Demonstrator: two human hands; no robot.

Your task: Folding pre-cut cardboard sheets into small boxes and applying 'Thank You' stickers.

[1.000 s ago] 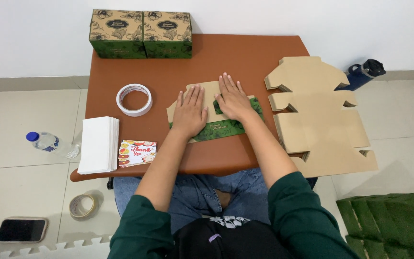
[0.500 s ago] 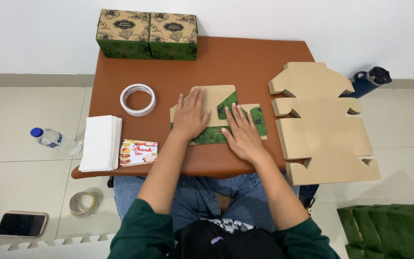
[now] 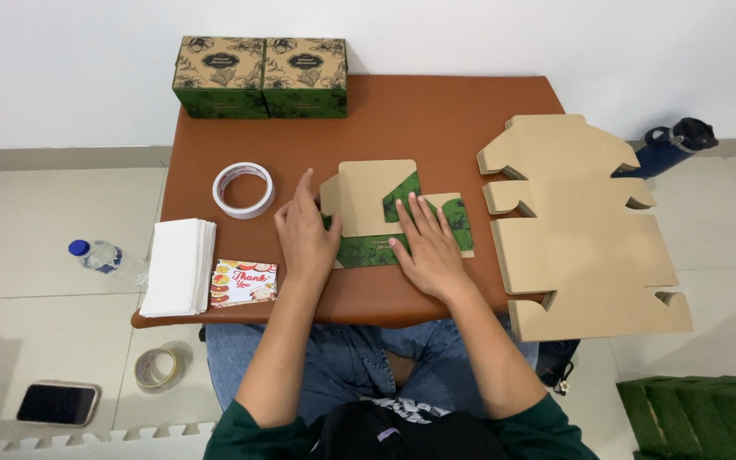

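Working area: resting on a brown surface (image 3: 462,111) against a white wall, with tiled floor on both sides.
Largest stack: lying at the right end, flat die-cut cardboard blanks (image 3: 581,230) are overhanging the surface edge, well apart from the hands.
Finished items: sitting at the far left corner, two folded green printed boxes (image 3: 259,77) are standing side by side, touching.
Piece in hand: lying in the middle of the surface, one partly folded box blank (image 3: 376,200) is showing kraft panels up and green print along the near strip; its sides are not yet raised, so the folding looks early.
Left hand (image 3: 307,234): pressing flat on the blank's left end, fingers spread and gripping nothing.
Right hand (image 3: 428,247): lying flat on the green panel, fingers splayed, holding nothing.
Nearby: white tape roll (image 3: 244,189) just left of the blank; white paper stack (image 3: 177,266) and a small card (image 3: 244,283) near the left front edge.
Open room: bare surface is showing beyond the blank, towards the wall.
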